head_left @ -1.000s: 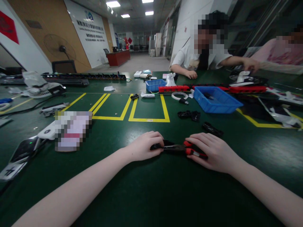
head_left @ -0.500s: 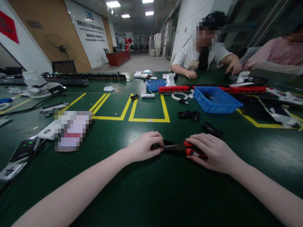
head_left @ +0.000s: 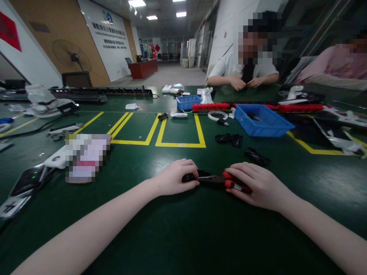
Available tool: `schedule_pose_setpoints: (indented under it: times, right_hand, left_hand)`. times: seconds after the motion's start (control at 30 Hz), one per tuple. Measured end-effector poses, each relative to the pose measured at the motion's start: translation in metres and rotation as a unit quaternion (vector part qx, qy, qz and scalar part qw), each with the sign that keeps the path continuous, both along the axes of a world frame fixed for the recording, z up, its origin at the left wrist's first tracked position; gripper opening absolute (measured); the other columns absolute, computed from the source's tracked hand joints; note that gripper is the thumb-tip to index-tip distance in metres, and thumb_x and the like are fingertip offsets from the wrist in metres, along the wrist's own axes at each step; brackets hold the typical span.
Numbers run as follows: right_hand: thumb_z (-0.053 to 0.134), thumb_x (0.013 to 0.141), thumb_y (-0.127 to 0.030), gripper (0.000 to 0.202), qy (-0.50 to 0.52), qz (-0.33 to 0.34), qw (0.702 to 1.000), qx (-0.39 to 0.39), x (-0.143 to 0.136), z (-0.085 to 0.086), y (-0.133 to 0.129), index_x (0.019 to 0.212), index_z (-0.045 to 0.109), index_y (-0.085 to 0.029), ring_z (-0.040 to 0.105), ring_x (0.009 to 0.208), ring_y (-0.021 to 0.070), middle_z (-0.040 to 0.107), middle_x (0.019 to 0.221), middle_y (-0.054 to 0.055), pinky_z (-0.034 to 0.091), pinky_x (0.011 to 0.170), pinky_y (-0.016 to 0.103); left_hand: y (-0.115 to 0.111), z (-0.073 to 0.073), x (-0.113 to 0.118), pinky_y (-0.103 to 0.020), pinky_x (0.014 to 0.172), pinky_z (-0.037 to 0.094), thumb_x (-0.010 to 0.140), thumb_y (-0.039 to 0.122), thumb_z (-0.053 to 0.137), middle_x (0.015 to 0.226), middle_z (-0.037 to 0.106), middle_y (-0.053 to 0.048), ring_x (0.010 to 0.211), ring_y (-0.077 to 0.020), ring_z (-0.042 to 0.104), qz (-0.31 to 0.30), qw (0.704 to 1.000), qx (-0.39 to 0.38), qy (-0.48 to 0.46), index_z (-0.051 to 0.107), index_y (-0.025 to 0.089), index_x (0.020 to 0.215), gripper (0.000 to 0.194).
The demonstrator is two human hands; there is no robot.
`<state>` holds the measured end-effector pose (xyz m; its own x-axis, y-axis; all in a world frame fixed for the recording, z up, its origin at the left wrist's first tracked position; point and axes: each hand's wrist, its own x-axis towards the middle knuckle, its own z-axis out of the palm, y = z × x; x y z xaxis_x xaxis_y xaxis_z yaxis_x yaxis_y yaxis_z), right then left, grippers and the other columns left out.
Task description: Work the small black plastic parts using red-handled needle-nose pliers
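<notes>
My left hand [head_left: 177,178] is closed on a small black part [head_left: 188,177] low over the green table [head_left: 172,229]. From the right, my right hand [head_left: 255,185] grips the red handles of a pair of pliers [head_left: 212,178]. The pliers' metal jaws point left and meet the black part at my left fingertips. Fingers hide much of the part, so its shape cannot be made out. Behind my right hand lies a black piece [head_left: 257,156], with more black pieces [head_left: 228,139] farther back.
A blue bin [head_left: 260,124] stands back right, a smaller blue bin [head_left: 187,102] farther off. Red strips [head_left: 299,108] run behind. A blurred-out flat object [head_left: 88,158] lies left, near a white and black device [head_left: 30,179]. Two people sit across the table.
The person opposite has drawn both hands together in front of the chest. My hands and the pliers have barely shifted.
</notes>
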<state>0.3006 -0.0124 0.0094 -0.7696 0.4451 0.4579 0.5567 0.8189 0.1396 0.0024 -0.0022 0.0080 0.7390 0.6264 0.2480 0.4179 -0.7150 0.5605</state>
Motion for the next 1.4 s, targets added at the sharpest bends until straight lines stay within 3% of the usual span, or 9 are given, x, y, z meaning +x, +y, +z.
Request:
schedule_pose_setpoints:
  times: [0.2,0.5,1.03,1.4]
  right_hand:
    - [0.055,0.091,-0.037,0.034,-0.011,0.003,1.0,0.0,0.0017,-0.0003,0.0008,0.114,0.061,-0.013,0.065,0.089,0.0215,0.068,0.104,0.013,0.056,0.074,0.033]
    - [0.059,0.088,-0.035,0.034,-0.004,-0.003,1.0,-0.012,0.0006,-0.0008,0.0015,0.114,0.062,-0.014,0.065,0.089,0.022,0.069,0.104,0.013,0.055,0.074,0.034]
    - [0.058,0.089,-0.036,0.034,-0.005,0.001,1.0,0.021,0.0012,-0.0019,0.0001,0.114,0.06,-0.013,0.065,0.088,0.0217,0.069,0.103,0.013,0.056,0.073,0.034]
    - [0.06,0.087,-0.034,0.034,0.009,0.006,1.0,0.0,0.0006,0.0003,-0.0006,0.115,0.062,-0.014,0.066,0.088,0.0217,0.07,0.104,0.012,0.056,0.073,0.034]
  left_hand:
    - [-0.0005,0.0044,0.0013,-0.032,0.084,0.048,0.098,0.028,0.053,0.1,0.062,-0.005,0.095,-0.0185,0.058,-0.001,1.0,-0.018,-0.015,0.064,0.017,0.093,0.017]
    - [-0.0002,0.0053,0.0017,-0.032,0.083,0.048,0.096,0.029,0.056,0.101,0.062,-0.005,0.095,-0.0186,0.058,0.012,0.998,-0.06,-0.02,0.065,0.017,0.091,0.015]
    - [0.0001,0.004,0.0012,-0.033,0.087,0.047,0.097,0.027,0.054,0.103,0.061,-0.005,0.098,-0.0188,0.058,-0.001,0.999,-0.038,-0.017,0.064,0.018,0.096,0.013]
    - [-0.0001,0.0054,0.0006,-0.034,0.087,0.046,0.098,0.028,0.054,0.105,0.061,-0.005,0.099,-0.0192,0.057,-0.004,0.999,-0.035,0.003,0.062,0.019,0.098,0.013]
